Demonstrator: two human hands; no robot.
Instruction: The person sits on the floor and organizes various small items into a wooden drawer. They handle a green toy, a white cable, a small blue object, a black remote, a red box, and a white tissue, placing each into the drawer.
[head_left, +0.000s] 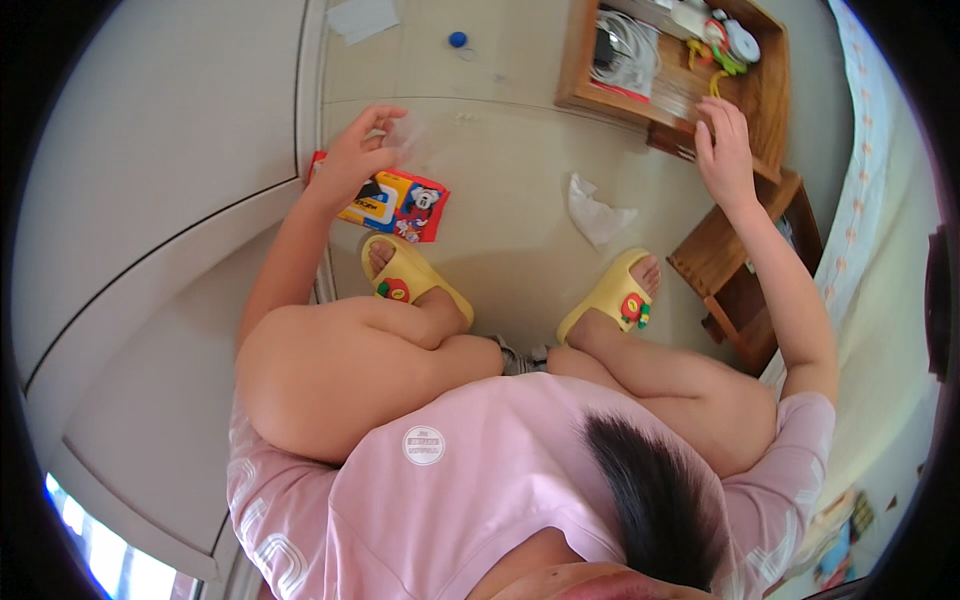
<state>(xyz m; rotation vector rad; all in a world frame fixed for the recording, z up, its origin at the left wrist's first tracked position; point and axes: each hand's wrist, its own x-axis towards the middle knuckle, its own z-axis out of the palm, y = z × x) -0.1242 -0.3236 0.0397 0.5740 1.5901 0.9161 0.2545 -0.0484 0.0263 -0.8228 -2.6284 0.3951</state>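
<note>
My left hand (369, 146) is above a red, yellow and blue wet wipes packet (420, 201) that lies on the floor. A piece of clear plastic film (407, 139) hangs at its curled fingers, apparently held by them. Partly behind my left wrist, a small black object (369, 189) rests on the packet. My right hand (724, 142) reaches over the near rim of a wooden drawer (679, 101), fingers bent and thumb apart, with nothing in it. Whether it touches the rim, I cannot tell. Inside the drawer are coiled white cables (626, 49), a white roll (742, 41) and colourful small items (727, 64).
A crumpled white tissue (598, 210) lies between the packet and a lower wooden drawer unit (739, 247). A blue ball (457, 39) and white paper (364, 19) lie farther off. My yellow slippers (424, 277) are close by. A white door (180, 112) borders the left.
</note>
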